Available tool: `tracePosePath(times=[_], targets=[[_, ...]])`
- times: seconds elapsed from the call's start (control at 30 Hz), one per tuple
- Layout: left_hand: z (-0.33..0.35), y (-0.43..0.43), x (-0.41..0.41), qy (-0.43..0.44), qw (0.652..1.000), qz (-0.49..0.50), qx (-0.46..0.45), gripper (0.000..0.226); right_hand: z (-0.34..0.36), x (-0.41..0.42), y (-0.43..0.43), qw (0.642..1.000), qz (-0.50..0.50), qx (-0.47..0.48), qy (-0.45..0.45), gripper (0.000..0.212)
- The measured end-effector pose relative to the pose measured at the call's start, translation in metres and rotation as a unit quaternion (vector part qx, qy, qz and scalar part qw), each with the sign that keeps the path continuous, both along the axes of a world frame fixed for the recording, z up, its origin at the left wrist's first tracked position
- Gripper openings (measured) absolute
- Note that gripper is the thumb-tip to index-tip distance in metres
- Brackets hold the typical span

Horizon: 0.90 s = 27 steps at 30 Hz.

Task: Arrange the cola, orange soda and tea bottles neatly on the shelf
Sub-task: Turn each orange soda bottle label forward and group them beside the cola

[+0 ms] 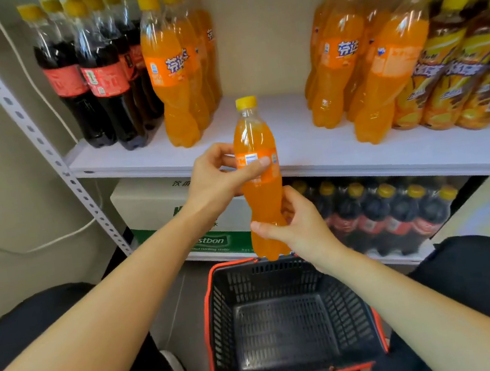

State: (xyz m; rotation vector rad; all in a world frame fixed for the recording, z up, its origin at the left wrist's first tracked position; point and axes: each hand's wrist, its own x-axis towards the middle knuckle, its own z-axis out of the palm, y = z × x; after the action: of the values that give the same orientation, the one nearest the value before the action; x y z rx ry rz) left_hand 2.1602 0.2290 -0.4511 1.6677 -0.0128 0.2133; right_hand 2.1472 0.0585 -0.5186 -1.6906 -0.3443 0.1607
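Nearly stocked: one orange soda bottle is held upright just in front of the shelf.

The left hand pinches the bottle at its label and the right hand curls round its lower body. Beyond the hands, cola bottles and an orange soda row stand up-left, with more orange soda and tea bottles up-right. A bare gap lies straight ahead. What seems left is seating this bottle there and perhaps straightening the right-hand rows. The shelf board is smooth and white against a beige wall. A black basket sits below the hands, a wrapped cola pack behind the right one and a carton behind the left.
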Motion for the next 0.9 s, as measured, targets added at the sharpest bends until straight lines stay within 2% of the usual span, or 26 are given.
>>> tracePosePath(times=[0.13,0.3,0.4,0.5,0.6,0.67,0.8,0.9], targets=[[-0.005,0.002,0.002,0.012,1.000,-0.013,-0.021,0.054,0.000,0.000,0.004,0.998,0.034,-0.008,0.047,0.051],[-0.005,0.005,0.003,0.015,0.995,-0.079,-0.060,0.043,0.007,0.005,-0.002,0.981,0.113,0.081,0.135,0.042],[-0.004,0.007,0.005,0.023,0.992,-0.097,-0.082,0.044,0.008,0.007,-0.006,0.983,0.105,0.083,0.127,0.040],[-0.003,0.010,0.006,0.008,0.994,-0.096,-0.055,0.042,0.008,0.005,-0.005,0.993,0.054,0.055,0.092,0.040],[-0.004,0.007,0.005,-0.001,0.998,-0.057,-0.032,0.062,0.010,0.003,-0.006,0.998,0.020,0.014,0.050,0.046],[-0.006,0.007,0.005,0.003,0.999,-0.039,-0.033,0.066,0.011,0.002,-0.007,0.999,0.022,-0.004,0.044,0.049],[-0.006,0.014,0.008,0.016,0.996,-0.059,-0.061,0.060,0.013,0.005,-0.008,0.994,0.061,0.007,0.096,0.063],[-0.006,0.015,0.010,0.042,0.991,-0.068,-0.106,0.047,0.016,0.007,-0.010,0.987,0.096,0.040,0.120,0.060]])
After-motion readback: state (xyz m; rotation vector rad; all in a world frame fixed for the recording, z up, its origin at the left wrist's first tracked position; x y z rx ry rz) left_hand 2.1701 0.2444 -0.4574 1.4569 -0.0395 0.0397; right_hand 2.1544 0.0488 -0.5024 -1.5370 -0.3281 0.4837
